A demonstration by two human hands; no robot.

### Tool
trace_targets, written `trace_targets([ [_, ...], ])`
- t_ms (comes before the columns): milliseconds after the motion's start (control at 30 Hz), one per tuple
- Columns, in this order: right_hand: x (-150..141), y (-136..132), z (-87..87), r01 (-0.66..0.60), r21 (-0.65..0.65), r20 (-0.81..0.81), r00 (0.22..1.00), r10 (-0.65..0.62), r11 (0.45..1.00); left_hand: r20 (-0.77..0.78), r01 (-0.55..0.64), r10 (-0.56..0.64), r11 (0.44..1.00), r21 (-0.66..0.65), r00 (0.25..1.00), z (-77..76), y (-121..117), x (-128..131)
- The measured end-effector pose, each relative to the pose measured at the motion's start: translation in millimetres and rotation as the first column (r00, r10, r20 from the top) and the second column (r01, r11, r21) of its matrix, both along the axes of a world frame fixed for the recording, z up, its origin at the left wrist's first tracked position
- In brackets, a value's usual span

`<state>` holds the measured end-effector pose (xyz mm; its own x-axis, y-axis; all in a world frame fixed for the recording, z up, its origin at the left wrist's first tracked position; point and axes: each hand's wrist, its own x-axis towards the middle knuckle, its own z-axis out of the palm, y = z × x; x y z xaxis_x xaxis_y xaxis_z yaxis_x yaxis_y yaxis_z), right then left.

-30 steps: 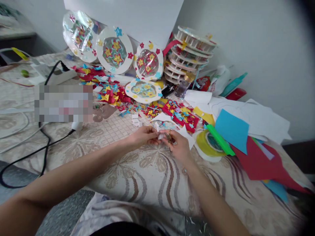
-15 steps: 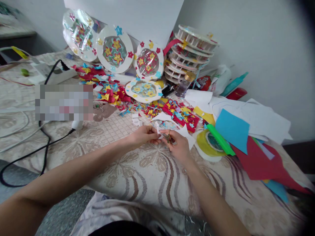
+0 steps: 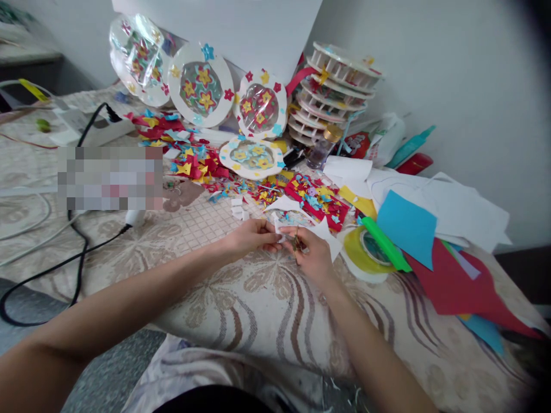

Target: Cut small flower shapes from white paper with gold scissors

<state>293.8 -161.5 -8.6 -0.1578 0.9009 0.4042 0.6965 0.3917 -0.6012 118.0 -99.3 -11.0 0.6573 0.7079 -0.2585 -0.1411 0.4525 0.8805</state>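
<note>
My left hand (image 3: 252,237) pinches a small piece of white paper (image 3: 278,228) at the middle of the table. My right hand (image 3: 312,255) is closed around small scissors (image 3: 296,244), whose blades meet that paper. Both hands hover just above the patterned tablecloth (image 3: 258,310). Right behind them lie white paper offcuts (image 3: 286,205) and a red sheet strewn with small coloured cut-outs (image 3: 316,201).
Decorated paper plates (image 3: 200,86) lean on the wall, beside a stack of plates (image 3: 333,86). A yellow-lined plate with a green marker (image 3: 383,244) sits right of my hands. Blue, red and white sheets (image 3: 430,241) cover the right side. A black cable (image 3: 77,252) runs at the left.
Almost nothing has moved; my hands stay together on the white paper, with only slight shifts of the fingers and scissors.
</note>
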Motion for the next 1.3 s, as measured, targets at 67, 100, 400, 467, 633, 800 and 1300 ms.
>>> trace_targets([
  [67,-0.3,0.2,-0.1,-0.009,0.016,-0.004,1.000,0.009,1.000,0.005,0.004,-0.004,1.000,0.002,1.000,-0.7,0.2,-0.4],
  [100,-0.5,0.3,0.3,-0.011,0.021,-0.005,1.000,0.011,1.000,0.006,0.005,-0.005,1.000,0.006,1.000,-0.7,0.3,-0.6],
  [400,-2.6,0.7,4.6,-0.020,0.051,0.052,0.998,0.018,0.998,-0.039,-0.045,0.045,0.999,0.009,0.998,-0.3,-0.3,1.3],
  [467,-3.2,0.9,4.7,-0.020,0.049,0.056,0.998,0.017,0.999,-0.047,-0.053,0.054,0.998,0.029,0.997,-1.0,-0.6,1.9],
  [633,-6.9,-3.1,7.4,0.025,0.077,-0.043,0.999,-0.022,0.997,-0.064,-0.069,0.074,0.995,0.074,0.995,3.1,0.0,1.3],
  [800,-13.0,-15.4,11.0,0.195,0.022,-0.299,0.937,-0.180,0.981,0.005,-0.178,0.178,0.980,0.093,0.984,12.5,6.1,-3.0],
  [1300,-23.7,-24.8,18.9,-0.143,-0.506,-0.338,0.940,-0.043,0.850,0.191,-0.387,0.372,0.921,0.047,0.908,28.6,22.2,-17.8],
])
